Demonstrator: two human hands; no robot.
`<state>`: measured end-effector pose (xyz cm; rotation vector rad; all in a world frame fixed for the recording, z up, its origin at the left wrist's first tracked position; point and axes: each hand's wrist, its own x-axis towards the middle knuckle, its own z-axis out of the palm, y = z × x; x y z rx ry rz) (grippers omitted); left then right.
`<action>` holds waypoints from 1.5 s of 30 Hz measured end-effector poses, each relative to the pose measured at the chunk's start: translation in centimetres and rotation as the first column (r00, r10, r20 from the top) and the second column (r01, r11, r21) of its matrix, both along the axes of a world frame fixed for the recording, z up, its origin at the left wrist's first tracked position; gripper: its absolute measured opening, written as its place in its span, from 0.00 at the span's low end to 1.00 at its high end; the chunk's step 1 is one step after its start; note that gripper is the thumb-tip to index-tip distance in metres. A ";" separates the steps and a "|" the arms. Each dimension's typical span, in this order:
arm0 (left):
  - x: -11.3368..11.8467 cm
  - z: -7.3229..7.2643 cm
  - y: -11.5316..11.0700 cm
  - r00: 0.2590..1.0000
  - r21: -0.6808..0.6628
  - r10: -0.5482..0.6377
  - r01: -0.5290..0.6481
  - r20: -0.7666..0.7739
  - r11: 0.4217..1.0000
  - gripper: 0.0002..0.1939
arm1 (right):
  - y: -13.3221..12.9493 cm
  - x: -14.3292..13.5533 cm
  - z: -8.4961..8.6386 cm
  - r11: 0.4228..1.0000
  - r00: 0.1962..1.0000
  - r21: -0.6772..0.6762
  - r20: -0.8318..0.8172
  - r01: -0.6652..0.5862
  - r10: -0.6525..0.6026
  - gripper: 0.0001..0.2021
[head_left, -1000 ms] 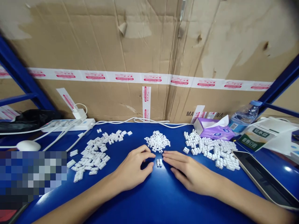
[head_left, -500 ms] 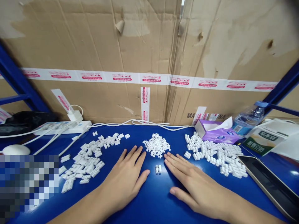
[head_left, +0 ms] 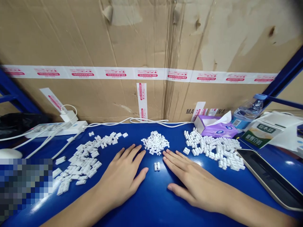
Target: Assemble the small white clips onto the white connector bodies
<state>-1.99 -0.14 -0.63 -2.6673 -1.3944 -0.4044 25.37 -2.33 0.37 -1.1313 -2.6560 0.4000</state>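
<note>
Paired white pieces: I took these two small blocks as my clock's centre, twelve pointing away from the wearer. They lay side by side on the blue tabletop, in the gap between the hands, where both could reach them; they were too small for me to tell whether they touched.

Left hand: at nine o'clock, palm down, fingers relaxed and fanned, grasping nothing I could see. Lying flat, it left the pair uncovered.

Right hand: at three o'clock, mirroring the left, palm down, fingers loose, thumb apart, nothing gripped. Its fingertips pointed towards eleven.

Heap of tiny parts: at twelve, just beyond the pair and beside both sets of fingertips, a central spot that seemed to suit either hand.

Pile of flat pieces: around nine, spreading towards ten, outside the left hand and so handiest to it.

Pile of rounded pieces: between two and three, beyond the right hand, apparently kept separate by type.

Right edge: tissue pack, water bottle and carton stood towards two; a phone lay at three, all outside the working middle.
</note>
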 end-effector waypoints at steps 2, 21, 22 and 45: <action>0.1 0.3 0.0 0.999 -0.004 -0.036 0.036 0.036 0.999 0.23 | 0.0 0.0 0.1 1.000 1.000 -0.006 0.016 -0.002 0.002 0.35; 0.8 0.6 1.6 0.950 -0.057 -0.145 0.167 0.277 0.984 0.14 | 0.0 0.0 -0.2 1.000 1.000 0.007 -0.001 -0.003 0.003 0.35; 0.8 0.5 1.7 0.940 -0.062 -0.165 0.192 0.298 0.979 0.14 | 0.1 0.0 -0.3 1.000 1.000 0.016 -0.014 -0.005 0.006 0.35; 1.4 0.5 2.0 0.932 -0.165 -0.104 0.169 0.347 0.972 0.17 | 0.1 0.0 -0.1 0.999 0.999 0.045 0.028 -0.023 0.022 0.34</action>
